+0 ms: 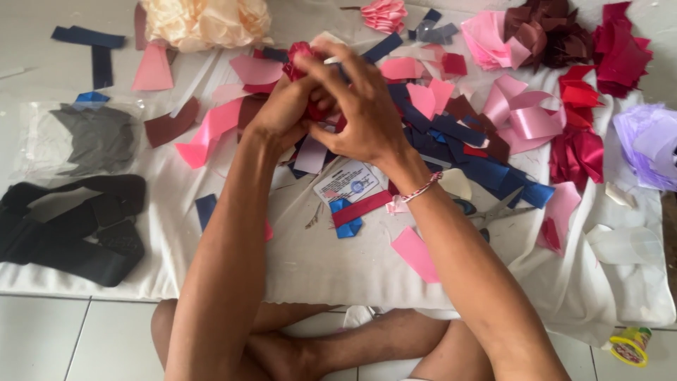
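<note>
The fingers of both hands are curled narrowly around a small red ribbon flower, which sits between the palms above the middle of the white cloth. The left hand cups the piece from below and behind, knuckles toward the viewer, its fingertips hidden by the other hand. The right hand lies across the front, back of the hand uppermost, index and middle fingers arched over the red folds and the thumb tucked beneath. Both wrists bend slightly inward, so the two hands touch; the forearms run down and outward from them toward the person's crossed legs, which rest on the tiled floor. A red-and-white bracelet circles the right wrist. Directly under the hands lie a printed card and loose red and blue ribbon strips; scissors lie just to the right of the right forearm. Cut pieces of pink, navy and maroon ribbon are scattered about the hands on the cloth. Farther out are a cream ribbon bloom at the top left, dark red blooms at the top right, a lilac bundle at the right edge, and black fabric bands at the left.
</note>
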